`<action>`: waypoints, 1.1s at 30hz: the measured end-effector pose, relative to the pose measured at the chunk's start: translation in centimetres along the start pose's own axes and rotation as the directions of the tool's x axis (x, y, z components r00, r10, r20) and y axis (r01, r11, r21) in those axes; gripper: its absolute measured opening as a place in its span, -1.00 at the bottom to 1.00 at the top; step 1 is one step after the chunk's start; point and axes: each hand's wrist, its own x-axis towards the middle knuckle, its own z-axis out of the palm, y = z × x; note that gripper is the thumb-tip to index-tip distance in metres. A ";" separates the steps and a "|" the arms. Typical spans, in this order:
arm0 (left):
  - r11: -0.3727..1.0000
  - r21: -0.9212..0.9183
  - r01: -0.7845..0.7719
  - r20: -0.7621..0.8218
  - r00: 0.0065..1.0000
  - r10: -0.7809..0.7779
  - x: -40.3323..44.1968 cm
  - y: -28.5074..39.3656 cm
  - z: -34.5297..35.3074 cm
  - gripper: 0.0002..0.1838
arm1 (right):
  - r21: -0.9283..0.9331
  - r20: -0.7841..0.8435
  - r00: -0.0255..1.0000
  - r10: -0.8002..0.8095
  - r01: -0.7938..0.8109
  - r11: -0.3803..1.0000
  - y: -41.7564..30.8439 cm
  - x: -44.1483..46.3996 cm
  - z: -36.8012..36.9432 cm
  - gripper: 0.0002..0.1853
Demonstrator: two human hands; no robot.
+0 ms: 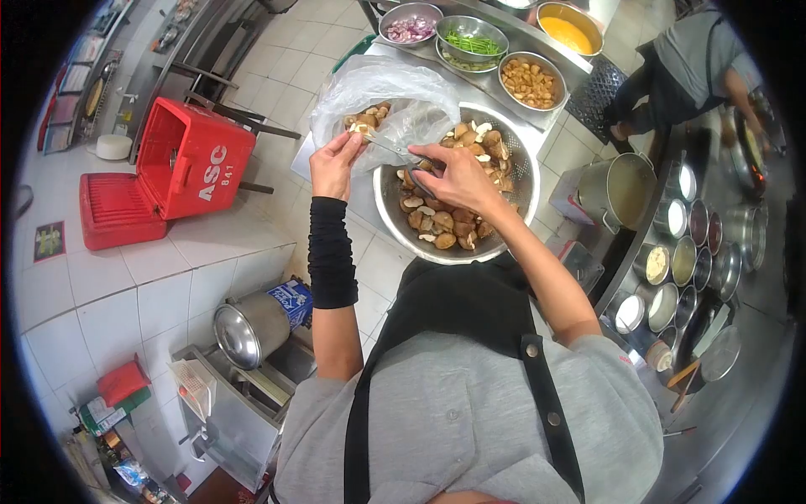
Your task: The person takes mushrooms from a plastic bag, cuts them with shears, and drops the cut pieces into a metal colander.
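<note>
My left hand, in a black sleeve, pinches a mushroom between thumb and fingertips at the mouth of a clear plastic bag. Scissors are in my right hand, their blades pointing left toward that mushroom. Whether the blades touch it, I cannot tell. More brown mushrooms show inside the bag. Below my right hand stands a metal colander, partly filled with cut mushrooms; my hand and forearm hide some of them.
Bowls of chopped onion, green strips and browned pieces stand beyond the colander, near a pot of orange liquid. A red box sits open at left. Another person stands at right beside a counter of several pots.
</note>
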 end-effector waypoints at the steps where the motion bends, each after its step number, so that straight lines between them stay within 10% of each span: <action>1: 1.000 0.010 0.016 -0.004 1.000 -0.016 0.2 -0.1 -0.3 -0.61 | 0.023 -0.003 1.000 -0.023 0.023 0.999 0.8 0.2 0.3 -0.54; 11: 0.998 0.032 0.061 -0.121 0.991 -0.057 -1.8 1.4 1.9 -0.61 | 0.344 0.029 0.980 0.198 -0.195 0.918 2.2 -3.1 -0.5 -0.48; 26: 0.906 0.281 0.316 0.364 0.839 -0.406 -7.5 -4.6 6.8 -0.68 | 0.509 0.134 0.929 0.346 -0.364 0.780 4.8 -13.4 -3.1 -0.57; 33: 0.847 0.525 0.091 0.491 0.780 -0.388 -9.5 -4.5 8.0 -0.54 | 0.471 0.077 0.881 0.466 -0.444 0.762 4.5 -16.2 -4.9 -0.62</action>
